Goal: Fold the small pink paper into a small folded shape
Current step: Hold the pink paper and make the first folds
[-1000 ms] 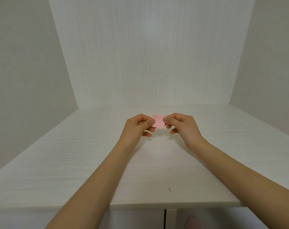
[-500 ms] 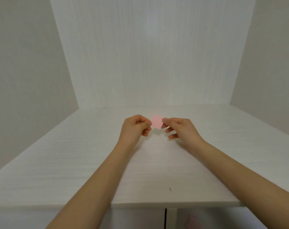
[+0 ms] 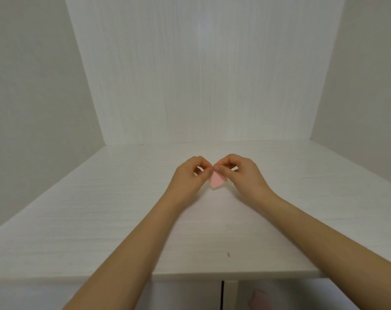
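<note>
A small pink paper [image 3: 217, 181] hangs just above the white table [image 3: 100, 220], near its middle. My left hand [image 3: 190, 175] and my right hand [image 3: 239, 173] meet at the paper's top edge, fingertips touching each other. Both pinch that top edge between thumb and forefinger, the other fingers curled. The paper droops below the fingers with a bent lower part. Its top is hidden behind the fingertips.
White walls close the table in at the back [image 3: 201, 74], left and right. The table's front edge [image 3: 234, 275] runs across the bottom, with cabinet doors below. A pink blurred thing [image 3: 257, 298] shows under the edge. A small dark speck [image 3: 228, 254] lies on the tabletop.
The hands have come together and dropped slightly. The paper, held flat between them before, now hangs folded below the joined fingertips.
</note>
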